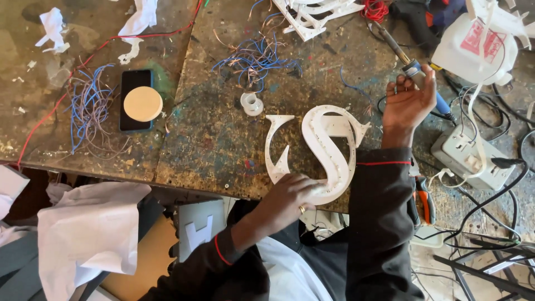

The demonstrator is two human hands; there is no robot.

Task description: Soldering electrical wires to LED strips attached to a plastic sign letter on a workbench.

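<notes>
A white S-shaped plastic letter with rows of small holes lies on the stained workbench. My left hand rests on the letter's lower end at the bench's front edge, holding it down. My right hand is raised to the right of the letter, shut on a soldering iron with a blue grip, its metal shaft pointing up and away from me.
A black phone with a round beige disc on it lies at left. Loose blue wires, a small white spool, a white power strip, a white jug and black cables crowd the bench.
</notes>
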